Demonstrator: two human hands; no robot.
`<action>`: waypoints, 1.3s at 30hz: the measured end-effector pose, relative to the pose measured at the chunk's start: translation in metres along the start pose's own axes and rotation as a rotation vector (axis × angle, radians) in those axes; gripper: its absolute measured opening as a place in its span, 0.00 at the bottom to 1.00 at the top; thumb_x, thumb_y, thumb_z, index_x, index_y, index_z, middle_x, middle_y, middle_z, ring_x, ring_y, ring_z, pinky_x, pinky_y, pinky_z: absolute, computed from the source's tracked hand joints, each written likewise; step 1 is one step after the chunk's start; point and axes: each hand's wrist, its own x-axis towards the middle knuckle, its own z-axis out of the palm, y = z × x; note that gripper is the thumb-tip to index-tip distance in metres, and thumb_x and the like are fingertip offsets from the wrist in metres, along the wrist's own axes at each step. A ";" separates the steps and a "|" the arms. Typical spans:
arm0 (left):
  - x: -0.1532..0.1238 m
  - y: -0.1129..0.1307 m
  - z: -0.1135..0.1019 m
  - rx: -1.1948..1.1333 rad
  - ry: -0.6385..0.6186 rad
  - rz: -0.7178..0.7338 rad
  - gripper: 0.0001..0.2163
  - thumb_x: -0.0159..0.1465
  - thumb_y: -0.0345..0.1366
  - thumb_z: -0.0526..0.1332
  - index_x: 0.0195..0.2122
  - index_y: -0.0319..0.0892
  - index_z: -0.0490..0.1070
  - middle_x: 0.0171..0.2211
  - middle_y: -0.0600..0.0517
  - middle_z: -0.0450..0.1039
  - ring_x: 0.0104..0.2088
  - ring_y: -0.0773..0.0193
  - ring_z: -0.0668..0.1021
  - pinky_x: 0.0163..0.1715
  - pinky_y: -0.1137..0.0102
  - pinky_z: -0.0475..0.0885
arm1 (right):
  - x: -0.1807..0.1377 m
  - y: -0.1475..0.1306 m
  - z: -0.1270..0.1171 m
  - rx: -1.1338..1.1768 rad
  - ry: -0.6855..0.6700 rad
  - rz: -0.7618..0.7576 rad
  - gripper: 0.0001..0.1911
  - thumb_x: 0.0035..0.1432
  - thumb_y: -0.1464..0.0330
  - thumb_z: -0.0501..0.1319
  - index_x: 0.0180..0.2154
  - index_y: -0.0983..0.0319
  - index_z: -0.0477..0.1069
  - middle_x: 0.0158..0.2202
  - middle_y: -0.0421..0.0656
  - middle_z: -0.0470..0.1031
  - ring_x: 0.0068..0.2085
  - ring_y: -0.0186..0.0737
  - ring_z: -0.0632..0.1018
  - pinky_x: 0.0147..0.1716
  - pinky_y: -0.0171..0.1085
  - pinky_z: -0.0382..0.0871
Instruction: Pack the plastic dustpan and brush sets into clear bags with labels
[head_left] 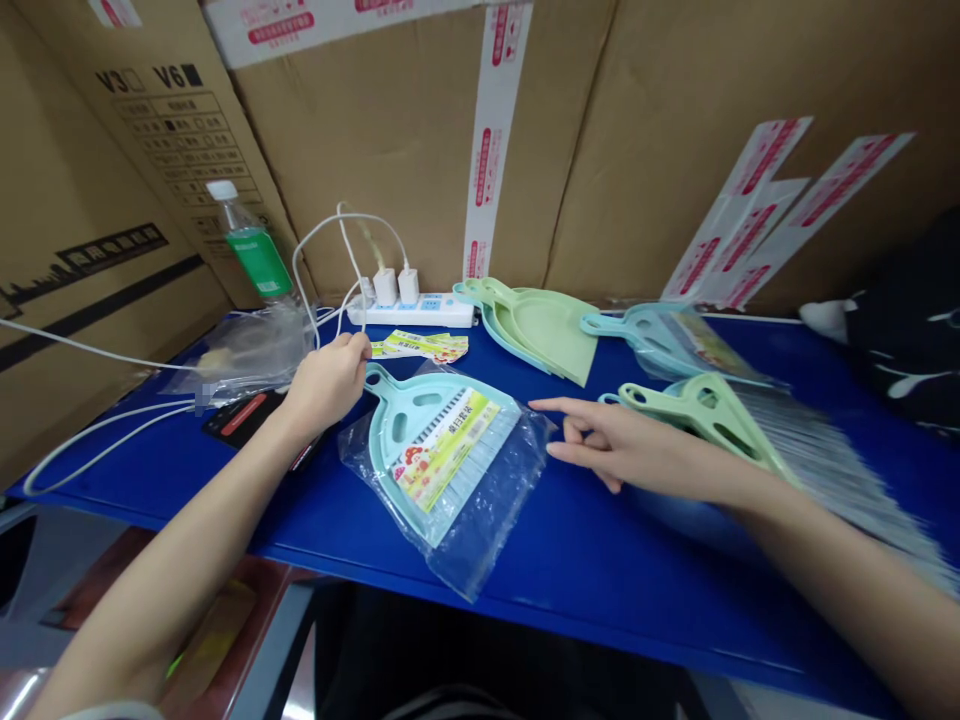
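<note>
A light-blue dustpan (401, 400) lies in front of me, its handle towards the upper left. Resting in its pan is a small brush with pale bristles (480, 455) and a yellow-green printed card (450, 450). A clear plastic bag (495, 540) surrounds the pan and spreads past its front edge. My left hand (330, 385) is closed right at the handle's end; what its fingers pinch is hidden. My right hand (600, 445) has index finger and thumb stretched out, the other fingers loosely curled. Its index fingertip is close to the bag's right corner.
Green and blue dustpans (551, 325) are stacked behind. A bagged blue dustpan (660, 335), a green dustpan (705, 405) and grey bristles (840, 460) lie right. Printed cards (424, 345), a power strip (442, 312), white cables, a bottle (255, 250) and a phone (247, 420) are left.
</note>
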 end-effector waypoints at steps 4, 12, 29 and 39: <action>-0.003 0.001 -0.001 -0.107 0.139 0.233 0.08 0.63 0.29 0.49 0.36 0.40 0.68 0.37 0.44 0.72 0.41 0.54 0.75 0.41 0.61 0.72 | 0.004 -0.003 0.005 -0.204 0.187 -0.172 0.24 0.61 0.57 0.52 0.53 0.62 0.71 0.23 0.36 0.61 0.24 0.35 0.65 0.25 0.36 0.60; -0.029 0.033 -0.009 -0.513 -0.229 0.816 0.08 0.69 0.39 0.54 0.38 0.41 0.69 0.33 0.51 0.70 0.34 0.64 0.73 0.36 0.70 0.68 | 0.010 -0.005 0.018 -0.181 0.297 -0.240 0.14 0.61 0.59 0.53 0.44 0.60 0.69 0.31 0.40 0.67 0.24 0.34 0.65 0.24 0.37 0.61; -0.043 0.049 0.003 -0.307 -0.103 1.086 0.18 0.72 0.42 0.46 0.39 0.43 0.74 0.29 0.50 0.67 0.29 0.63 0.68 0.30 0.70 0.66 | 0.010 -0.004 0.022 -0.307 0.255 -0.195 0.12 0.53 0.75 0.51 0.41 0.59 0.60 0.21 0.31 0.59 0.21 0.35 0.65 0.25 0.35 0.58; -0.041 0.049 0.001 -0.227 -0.031 1.088 0.19 0.73 0.39 0.43 0.34 0.42 0.72 0.28 0.51 0.67 0.27 0.65 0.68 0.27 0.70 0.63 | 0.004 -0.006 0.020 -0.260 0.148 -0.136 0.15 0.51 0.74 0.54 0.43 0.60 0.57 0.24 0.33 0.66 0.23 0.34 0.67 0.25 0.34 0.59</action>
